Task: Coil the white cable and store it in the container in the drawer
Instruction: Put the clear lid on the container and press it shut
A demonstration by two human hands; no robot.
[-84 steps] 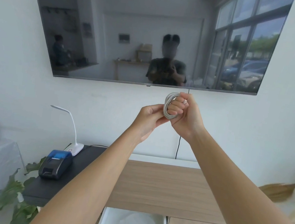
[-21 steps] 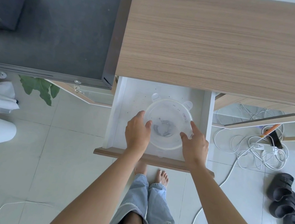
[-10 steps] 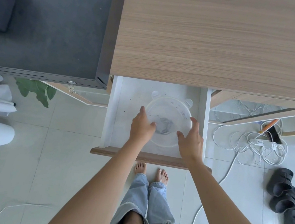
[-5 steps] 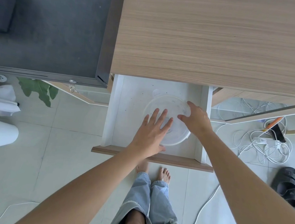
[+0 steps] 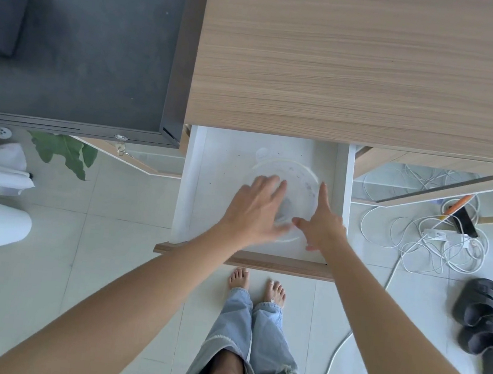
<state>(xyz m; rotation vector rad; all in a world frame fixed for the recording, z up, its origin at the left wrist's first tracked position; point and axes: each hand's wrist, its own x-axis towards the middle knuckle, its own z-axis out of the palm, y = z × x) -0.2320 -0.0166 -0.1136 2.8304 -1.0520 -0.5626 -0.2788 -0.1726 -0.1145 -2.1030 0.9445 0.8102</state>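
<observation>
My left hand (image 5: 256, 209): flat, fingers spread wide, palm down on the lid of the container, gripping nothing.
My right hand (image 5: 322, 223): also flat and spread, thumb pointing toward my left hand, resting at the right edge of the container, gripping nothing.
Container (image 5: 298, 177): round, clear plastic, lid on, a small tab at its far left rim; it sits on the floor of the drawer, toward the right side, partly covered by both my hands.
White cable (image 5: 286, 207): a grey, blurry coil shows through the lid between my two hands, inside the container; I cannot make out its loops.
Drawer (image 5: 209, 182): white inside, pulled out, its wooden front just above my bare feet.
Wooden top (image 5: 361, 61): light wood grain, directly over the back of the drawer.
Dark desk (image 5: 86, 45): to the left of the wooden top, touching it.
Floor right: loose white wires (image 5: 435, 248) in a tangle, dark sandals (image 5: 479, 315) nearer me.
Floor left: a green leaf (image 5: 65, 150) under the desk edge.
</observation>
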